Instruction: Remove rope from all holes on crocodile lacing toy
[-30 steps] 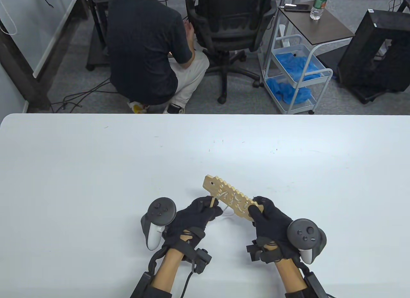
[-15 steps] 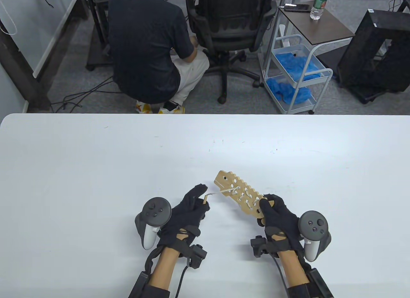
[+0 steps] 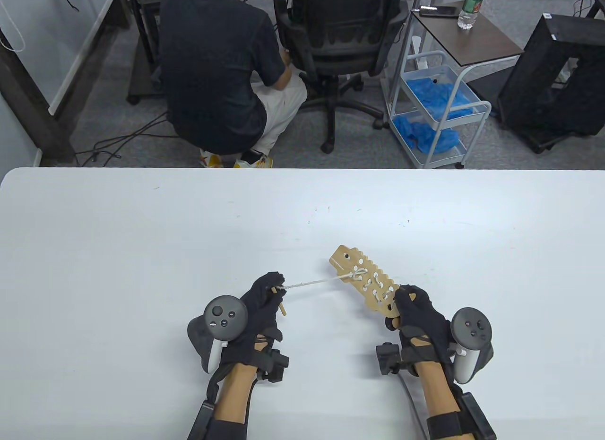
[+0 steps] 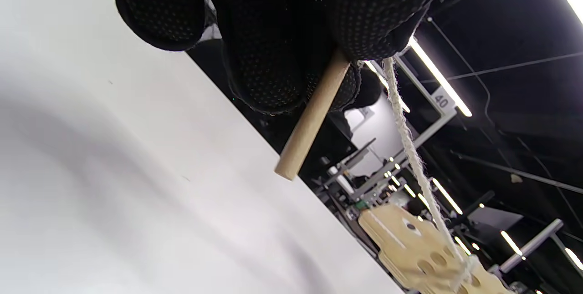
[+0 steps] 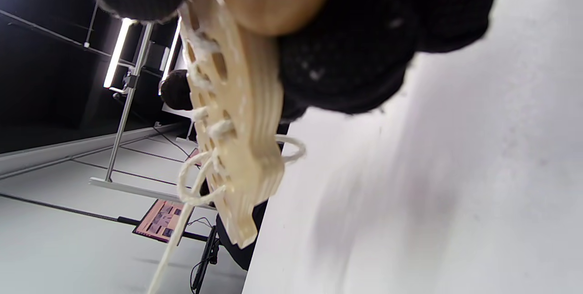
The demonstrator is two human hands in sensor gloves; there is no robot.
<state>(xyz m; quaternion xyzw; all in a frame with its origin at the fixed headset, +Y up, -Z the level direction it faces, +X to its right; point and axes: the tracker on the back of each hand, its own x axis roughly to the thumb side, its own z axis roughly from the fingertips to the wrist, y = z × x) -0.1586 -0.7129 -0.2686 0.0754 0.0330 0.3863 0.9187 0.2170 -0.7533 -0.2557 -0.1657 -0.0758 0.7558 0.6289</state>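
Over the white desk (image 3: 142, 251) I hold the crocodile lacing toy (image 3: 366, 284) by its tail in my right hand (image 3: 416, 317); left of it, my left hand (image 3: 264, 303) pinches the wooden needle (image 3: 281, 304), rope (image 3: 314, 282) taut between, still laced.

The number "40" is read on a small white sign (image 4: 441, 100) hung on a pole in the background, beyond the left-hand fingers (image 4: 268, 57). No other text can be read.

An office or lab workspace: grey carpet, a black swivel chair (image 3: 340, 47), a wheeled cart (image 3: 437, 114), loose floor cables (image 3: 118, 144), and ceiling strip lights (image 4: 437, 78).
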